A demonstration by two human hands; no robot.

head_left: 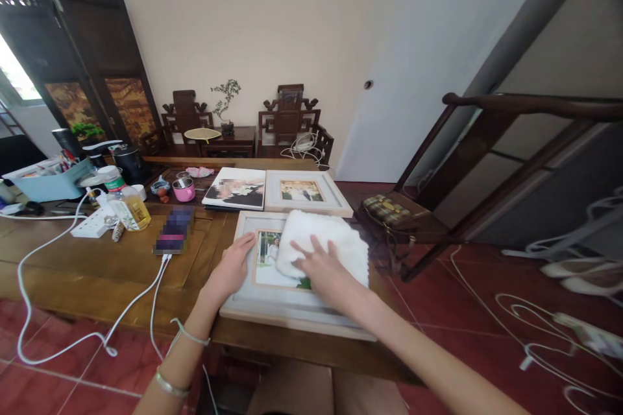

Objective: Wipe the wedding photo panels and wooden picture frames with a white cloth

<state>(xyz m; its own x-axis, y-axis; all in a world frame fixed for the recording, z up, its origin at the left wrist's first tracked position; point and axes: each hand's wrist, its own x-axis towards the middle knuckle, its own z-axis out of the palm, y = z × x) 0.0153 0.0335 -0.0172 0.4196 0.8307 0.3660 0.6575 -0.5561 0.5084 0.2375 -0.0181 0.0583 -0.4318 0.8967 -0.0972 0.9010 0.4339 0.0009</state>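
Observation:
A light wooden picture frame lies flat near the table's front edge, with a photo partly visible inside. My left hand grips the frame's left side, its fingers bent over the border. On the right part of the photo lies a fluffy white cloth, which covers much of the picture and the frame's upper right. My right hand presses on this cloth from above with its fingers spread.
Behind lie a second framed photo and a photo album. To the left are a phone with white cables, a pink cup, bottles and a power strip. A dark wooden chair holding a plaid bag stands at right.

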